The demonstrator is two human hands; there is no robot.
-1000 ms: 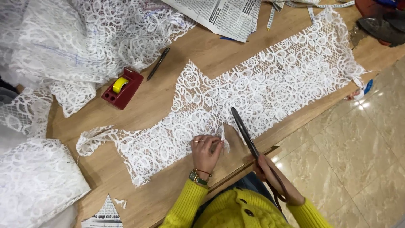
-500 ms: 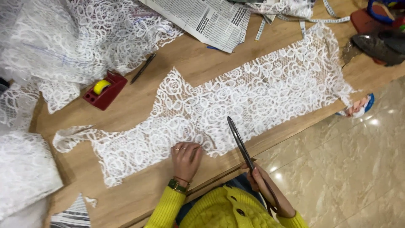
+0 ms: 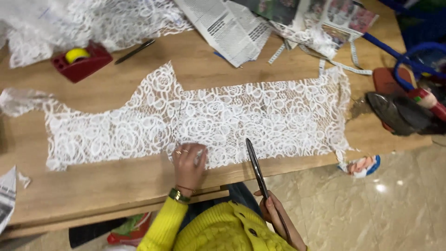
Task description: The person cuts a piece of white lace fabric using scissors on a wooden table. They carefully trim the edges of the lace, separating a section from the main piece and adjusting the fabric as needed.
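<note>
My left hand [image 3: 188, 160] flat on the white lace piece [image 3: 209, 121] at its lower edge, centre frame — right hand [image 3: 274, 218] gripping closed scissors [image 3: 258, 174], blades pointing up-frame at that edge just right of my left hand — lace runs left-right

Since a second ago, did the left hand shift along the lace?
Cannot tell. The camera moved; the left hand presses the lace piece's near edge as before, scissors beside it.

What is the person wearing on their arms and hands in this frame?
Both arms are in bright yellow knitted sleeves. The left hand has rings on two fingers and, at the wrist, a gold-and-green watch beside a thin bracelet. The right hand shows no jewellery that I can make out.
</note>
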